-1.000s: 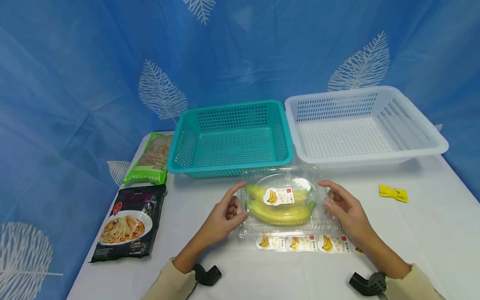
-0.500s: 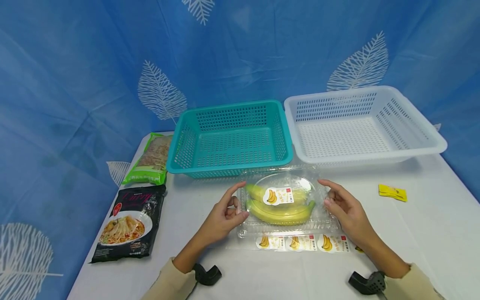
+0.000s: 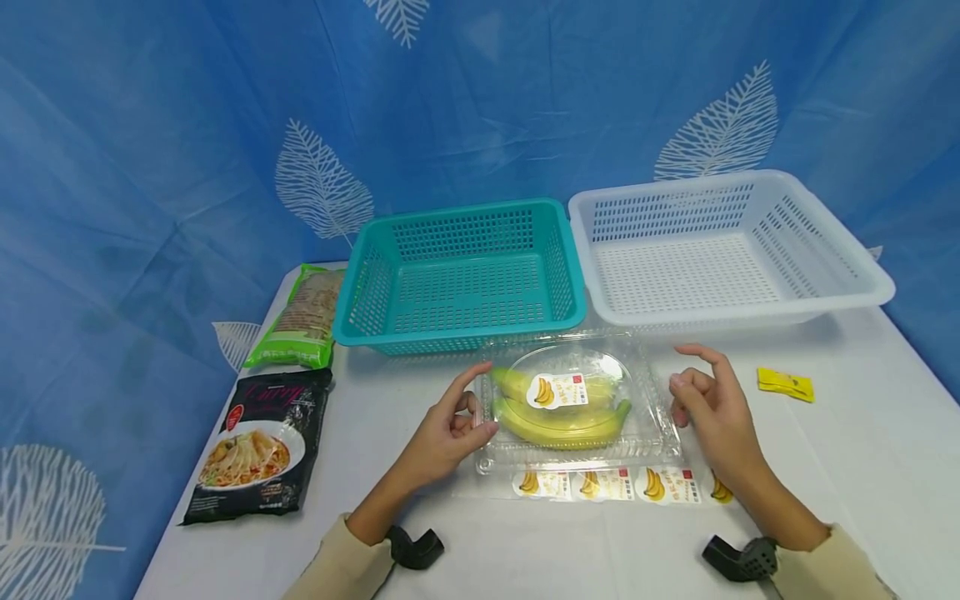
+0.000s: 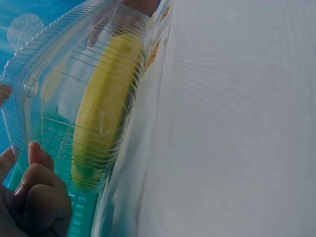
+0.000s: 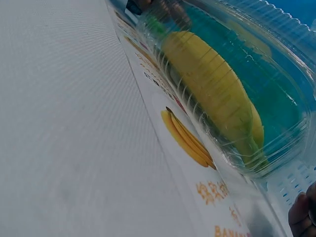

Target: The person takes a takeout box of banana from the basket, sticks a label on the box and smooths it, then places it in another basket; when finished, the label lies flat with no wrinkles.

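A clear plastic clamshell box [image 3: 648, 446] with its lid down lies mid-table. Inside are two yellow bananas [image 3: 555, 425] with greenish ends, also plain in the left wrist view. On the lid is a white banana sticker [image 3: 557, 391]. My left hand [image 3: 447, 429] holds the box's left edge with thumb and index finger, the other fingers curled. Apart from the box on its right, my right hand [image 3: 716, 417] hovers with bent fingers and nothing in them; only a bit of that hand [image 5: 302, 212] shows in the right wrist view.
A strip of banana stickers [image 3: 603, 486] lies before the box. Behind stand a teal basket [image 3: 461, 336] and a white basket [image 3: 720, 315]. A black noodle packet [image 3: 258, 446] and a green-edged bag [image 3: 300, 317] lie left; a small yellow packet [image 3: 785, 384] lies right.
My right hand has come off the box's right edge and shifted a little to the right. The left hand and the box have stayed in place.
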### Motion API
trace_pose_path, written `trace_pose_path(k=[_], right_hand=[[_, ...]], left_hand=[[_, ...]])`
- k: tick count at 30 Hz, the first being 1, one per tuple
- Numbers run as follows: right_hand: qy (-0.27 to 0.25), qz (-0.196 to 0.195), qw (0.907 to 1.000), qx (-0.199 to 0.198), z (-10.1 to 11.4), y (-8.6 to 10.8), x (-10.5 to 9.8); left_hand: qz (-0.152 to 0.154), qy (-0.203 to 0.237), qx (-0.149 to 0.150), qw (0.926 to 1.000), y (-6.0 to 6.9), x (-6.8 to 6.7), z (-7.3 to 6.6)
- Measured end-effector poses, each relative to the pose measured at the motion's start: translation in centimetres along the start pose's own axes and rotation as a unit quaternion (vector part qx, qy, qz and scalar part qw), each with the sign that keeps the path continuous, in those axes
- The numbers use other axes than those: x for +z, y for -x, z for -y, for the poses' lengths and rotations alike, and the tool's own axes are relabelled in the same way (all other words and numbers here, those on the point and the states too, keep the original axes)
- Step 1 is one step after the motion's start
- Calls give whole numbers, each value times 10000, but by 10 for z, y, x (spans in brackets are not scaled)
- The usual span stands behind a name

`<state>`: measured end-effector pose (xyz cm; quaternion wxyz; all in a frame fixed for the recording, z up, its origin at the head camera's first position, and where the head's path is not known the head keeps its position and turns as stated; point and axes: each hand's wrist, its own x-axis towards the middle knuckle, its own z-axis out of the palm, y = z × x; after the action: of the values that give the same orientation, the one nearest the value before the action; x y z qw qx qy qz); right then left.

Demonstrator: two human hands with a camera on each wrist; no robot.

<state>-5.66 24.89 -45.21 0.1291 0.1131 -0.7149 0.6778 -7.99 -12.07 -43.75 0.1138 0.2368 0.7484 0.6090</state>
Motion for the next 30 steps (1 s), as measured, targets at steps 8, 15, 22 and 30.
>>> trace_pose_path(k=[8, 15, 22, 30], right_hand=[[-325, -1296, 9905, 327, 12, -9, -11], [-852, -2334, 9683, 242, 18, -30, -34], [-1201, -3146, 9397, 597, 18, -53, -55], [-1361, -3648, 9177, 783, 12, -67, -66]], left_hand=[[-55, 18, 3, 10000, 0, 1, 1], [-18, 124, -130, 9998, 0, 2, 0], [54, 255, -126, 9996, 0, 2, -1], [23, 351, -141, 9993, 1, 2, -2]])
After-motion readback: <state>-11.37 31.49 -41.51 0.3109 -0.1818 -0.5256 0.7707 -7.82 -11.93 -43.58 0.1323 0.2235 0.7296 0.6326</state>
